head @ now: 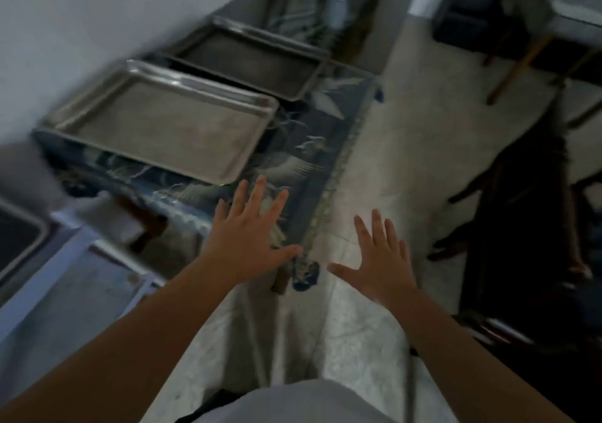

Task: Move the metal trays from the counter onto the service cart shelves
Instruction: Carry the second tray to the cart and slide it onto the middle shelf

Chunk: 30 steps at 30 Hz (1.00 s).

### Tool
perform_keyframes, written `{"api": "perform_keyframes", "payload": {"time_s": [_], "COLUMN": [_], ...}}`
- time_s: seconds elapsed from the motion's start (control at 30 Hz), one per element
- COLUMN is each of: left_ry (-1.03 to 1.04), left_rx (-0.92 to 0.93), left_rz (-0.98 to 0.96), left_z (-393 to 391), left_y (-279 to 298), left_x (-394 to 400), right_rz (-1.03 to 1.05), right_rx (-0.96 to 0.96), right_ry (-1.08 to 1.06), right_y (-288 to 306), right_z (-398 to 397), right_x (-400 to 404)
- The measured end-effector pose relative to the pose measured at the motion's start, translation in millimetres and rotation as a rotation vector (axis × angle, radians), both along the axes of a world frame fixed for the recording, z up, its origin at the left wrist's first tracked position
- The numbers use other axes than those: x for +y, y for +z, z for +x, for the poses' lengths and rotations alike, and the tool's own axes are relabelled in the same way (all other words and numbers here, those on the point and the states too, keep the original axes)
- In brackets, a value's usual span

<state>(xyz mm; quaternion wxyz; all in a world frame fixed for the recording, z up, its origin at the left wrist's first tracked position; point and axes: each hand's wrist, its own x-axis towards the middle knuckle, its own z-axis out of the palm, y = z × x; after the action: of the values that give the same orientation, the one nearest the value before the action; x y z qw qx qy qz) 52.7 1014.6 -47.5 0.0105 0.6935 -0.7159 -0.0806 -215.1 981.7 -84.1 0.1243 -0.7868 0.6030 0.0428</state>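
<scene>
Both hands — the left hand (250, 227) and the right hand (381, 256) — were spread wide and empty, while the near tray (163, 122) and the far tray (247, 57) lay on the cloth-covered counter (312, 148), so most of the moving apparently remained — a blurred tray-like edge (19, 236) at lower left perhaps sat on the cart.

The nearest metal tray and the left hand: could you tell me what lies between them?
In the head view, only a short stretch of the blue patterned cloth separates the left hand from the nearest metal tray; nothing else lies there.

Bare patterned cloth lies right of the near tray (163, 122); behind it, 2 more trays (247, 54) fill the counter.
</scene>
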Motion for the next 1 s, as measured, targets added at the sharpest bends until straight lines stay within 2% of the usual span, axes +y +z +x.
{"api": "perform_keyframes", "payload": {"time_s": [0.23,0.5,0.77,1.0], "left_ry": [-0.192,-0.291,-0.333,-0.372], "left_rx": [-0.047,-0.035,-0.026,-0.024], "left_rz": [-0.008,-0.05,-0.078,-0.047], "left_z": [-114.1,-185.1,-205.3,-217.5], "left_y": [1.2,-4.8,-16.9,7.7], "left_x": [-63.4,-136.5,-275.9,-393.1], "right_rz": [-0.016,-0.013,0.029,0.025], "right_rx": [-0.022,-0.027,-0.011,-0.031], "right_ry": [-0.224,-0.34,-0.397,-0.447], "right_y": [4.1,11.2,11.1,16.5], "right_z": [-122.1,-192.8,-218.3,-224.1], "right_x": [-1.4,-52.1,-166.8,-278.2]}}
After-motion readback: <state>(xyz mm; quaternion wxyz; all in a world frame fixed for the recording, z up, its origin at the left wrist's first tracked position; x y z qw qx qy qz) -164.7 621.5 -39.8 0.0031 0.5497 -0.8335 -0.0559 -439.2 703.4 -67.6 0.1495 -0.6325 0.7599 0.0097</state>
